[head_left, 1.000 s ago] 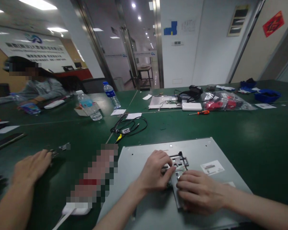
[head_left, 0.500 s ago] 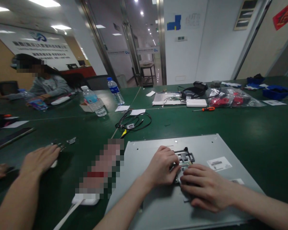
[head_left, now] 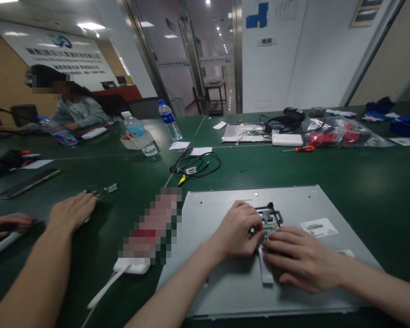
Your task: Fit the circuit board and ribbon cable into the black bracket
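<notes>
A grey metal panel [head_left: 225, 282] lies flat on the green table [head_left: 362, 182] in front of me. Near its middle sits a black bracket [head_left: 271, 210] with a small circuit board [head_left: 270, 225] under it. My left hand [head_left: 237, 231] is curled, its fingertips pinched at the board's left edge. My right hand [head_left: 302, 259] lies low beside it, fingers together and pressed on the upper end of a flat grey ribbon cable [head_left: 265, 269]. The cable's free end runs toward me from under those fingers. A white label [head_left: 318, 227] is stuck to the panel on the right.
A co-worker's hand [head_left: 71, 211] rests on the table at left, with small parts [head_left: 110, 187] beyond it. A white adapter [head_left: 131, 266], black cables [head_left: 196, 165], water bottles [head_left: 140, 135], an orange screwdriver [head_left: 304, 149] and bagged red parts [head_left: 341, 135] lie around. Another person sits far left.
Both my hands have slid up the panel toward the black bracket, leaving more of the ribbon cable bare below my right hand. The co-worker's other hand has come into view at the left edge.
</notes>
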The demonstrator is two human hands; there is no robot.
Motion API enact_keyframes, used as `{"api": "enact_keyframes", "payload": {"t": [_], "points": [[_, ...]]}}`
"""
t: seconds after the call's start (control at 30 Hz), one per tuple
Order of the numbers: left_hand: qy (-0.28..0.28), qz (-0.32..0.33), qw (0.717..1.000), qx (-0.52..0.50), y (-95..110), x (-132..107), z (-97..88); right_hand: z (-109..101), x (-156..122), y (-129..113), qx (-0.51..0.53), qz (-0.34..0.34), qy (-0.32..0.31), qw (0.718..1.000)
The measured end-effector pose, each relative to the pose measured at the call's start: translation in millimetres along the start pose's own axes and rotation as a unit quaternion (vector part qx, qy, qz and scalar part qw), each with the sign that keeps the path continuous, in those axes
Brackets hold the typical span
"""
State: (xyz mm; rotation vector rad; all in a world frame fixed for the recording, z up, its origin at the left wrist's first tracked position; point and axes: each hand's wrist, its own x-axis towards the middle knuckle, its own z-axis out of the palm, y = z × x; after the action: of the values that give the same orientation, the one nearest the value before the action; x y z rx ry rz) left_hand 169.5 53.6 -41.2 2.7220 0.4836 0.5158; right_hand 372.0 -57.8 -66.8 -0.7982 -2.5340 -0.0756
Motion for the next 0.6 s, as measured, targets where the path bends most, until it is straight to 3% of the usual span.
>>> {"api": "enact_keyframes", "payload": {"t": [0.4,0.6], "points": [[-0.003,-0.009,1.000,-0.014,-1.0,-2.2,1.2,4.6,0.6,-0.5,-0.012,0.005,-0.031,0.999],[-0.002,-0.005,1.000,-0.016,-2.6,-2.0,1.4,8.3,-0.2,-0.3,-0.006,0.005,0.002,1.000]]}}
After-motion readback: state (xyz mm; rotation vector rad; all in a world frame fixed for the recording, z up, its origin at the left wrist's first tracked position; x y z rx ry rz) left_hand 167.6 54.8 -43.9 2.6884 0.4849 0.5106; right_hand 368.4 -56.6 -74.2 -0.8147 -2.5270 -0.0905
